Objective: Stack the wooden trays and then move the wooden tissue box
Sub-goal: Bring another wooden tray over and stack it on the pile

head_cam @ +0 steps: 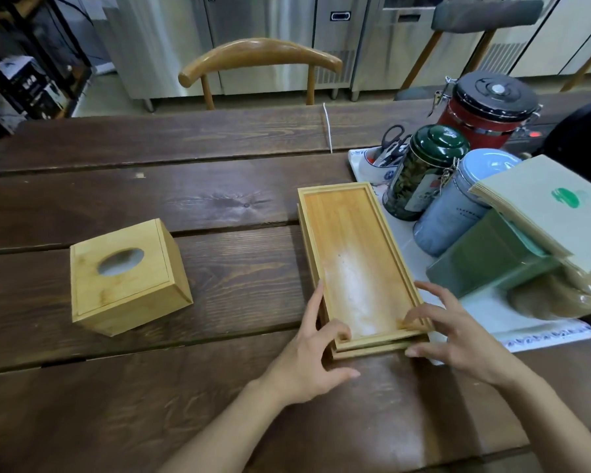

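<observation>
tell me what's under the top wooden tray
A second wooden tray, showing only as a thin edge along the top tray's left side and near end. Its floor is covered, so whether anything lies in it cannot be seen.
</observation>
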`<state>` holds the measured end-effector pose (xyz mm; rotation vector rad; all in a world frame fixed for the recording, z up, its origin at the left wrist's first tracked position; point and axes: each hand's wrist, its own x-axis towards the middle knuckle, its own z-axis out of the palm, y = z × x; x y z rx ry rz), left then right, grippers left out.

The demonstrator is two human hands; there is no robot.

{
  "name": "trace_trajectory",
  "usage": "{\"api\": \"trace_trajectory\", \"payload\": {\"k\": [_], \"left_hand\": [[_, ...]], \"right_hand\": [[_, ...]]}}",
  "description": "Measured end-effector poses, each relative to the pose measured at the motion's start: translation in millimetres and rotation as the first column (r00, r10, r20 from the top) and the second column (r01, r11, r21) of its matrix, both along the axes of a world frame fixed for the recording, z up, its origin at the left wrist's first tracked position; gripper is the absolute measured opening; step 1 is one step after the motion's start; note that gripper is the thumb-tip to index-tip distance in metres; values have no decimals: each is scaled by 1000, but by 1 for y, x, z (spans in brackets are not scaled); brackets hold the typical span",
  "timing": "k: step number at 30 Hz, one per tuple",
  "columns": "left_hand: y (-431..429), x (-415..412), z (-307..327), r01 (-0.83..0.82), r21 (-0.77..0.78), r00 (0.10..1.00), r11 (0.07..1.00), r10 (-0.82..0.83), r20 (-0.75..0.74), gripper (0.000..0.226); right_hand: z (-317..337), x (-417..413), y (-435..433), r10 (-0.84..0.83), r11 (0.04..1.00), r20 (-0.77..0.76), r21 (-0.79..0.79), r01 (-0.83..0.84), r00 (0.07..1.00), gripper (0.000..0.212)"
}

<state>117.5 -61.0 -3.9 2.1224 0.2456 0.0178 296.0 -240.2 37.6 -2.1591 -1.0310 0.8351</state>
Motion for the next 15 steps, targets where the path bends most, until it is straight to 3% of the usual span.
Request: {"api": "trace_trajectory", "payload": {"k": [5,15], "left_hand": [[-4,2,-4,-76,55,996,996,72,59,20],[-9,2,-6,-163,88,983,983,154,99,19]], "right_hand": [[-13,-4,-6,0,1000,170,23,-4,985,49],[-26,-4,-13,49,987,299,129,-91,953,31]]}}
